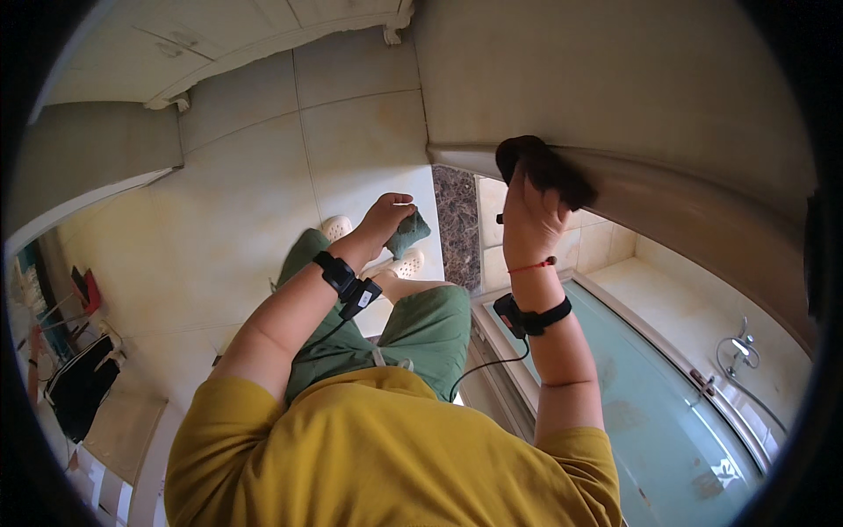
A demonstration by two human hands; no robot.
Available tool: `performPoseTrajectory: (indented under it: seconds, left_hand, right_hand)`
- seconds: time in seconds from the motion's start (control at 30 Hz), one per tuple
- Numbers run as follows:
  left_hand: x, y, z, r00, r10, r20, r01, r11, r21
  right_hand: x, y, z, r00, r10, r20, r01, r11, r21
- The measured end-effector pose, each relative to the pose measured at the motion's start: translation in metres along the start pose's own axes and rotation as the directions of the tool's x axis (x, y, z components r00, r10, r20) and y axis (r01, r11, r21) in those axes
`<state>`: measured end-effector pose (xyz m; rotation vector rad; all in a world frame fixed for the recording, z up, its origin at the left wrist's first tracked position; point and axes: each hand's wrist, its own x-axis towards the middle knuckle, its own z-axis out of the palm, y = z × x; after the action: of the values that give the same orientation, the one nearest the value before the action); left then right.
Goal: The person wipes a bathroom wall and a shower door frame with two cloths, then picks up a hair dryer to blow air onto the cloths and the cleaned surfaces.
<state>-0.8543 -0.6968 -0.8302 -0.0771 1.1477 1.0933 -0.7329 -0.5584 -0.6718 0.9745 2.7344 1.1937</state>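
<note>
My right hand (532, 221) is raised and closed on a dark cloth (546, 169), pressed against the brownish door frame (676, 195). The cloth's right end is slightly blurred. Lower down, in front of my legs, my left hand (385, 223) pinches a small grey-green cloth (410, 234) that hangs from its fingers. Each wrist wears a black strap with a small box, the left box (359, 299) and the right box (507, 314) both trailing a cable.
Beyond the doorway a dark marbled threshold (457, 230) meets pale tiles. A frosted glass door (667, 395) and a shower fitting (743, 353) stand at the right. A white cabinet (228, 39) is at the far left. Black fabric (81, 386) hangs at the left.
</note>
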Motion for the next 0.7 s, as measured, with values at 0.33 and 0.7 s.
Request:
performPoseTrajectory:
  seconds: [0.33, 0.7]
  left_hand:
    - [-0.019, -0.011, 0.020, 0.995, 0.099, -0.013, -0.097, 0.990, 0.099]
    - [0.004, -0.022, 0.018, 0.984, 0.174, 0.036, -0.174, 0.985, 0.006]
  right_hand:
    - [-0.055, -0.034, 0.069, 0.874, -0.354, 0.333, 0.234, 0.907, 0.350]
    - [-0.110, -0.118, 0.163, 0.741, -0.115, 0.662, -0.389, 0.730, 0.562]
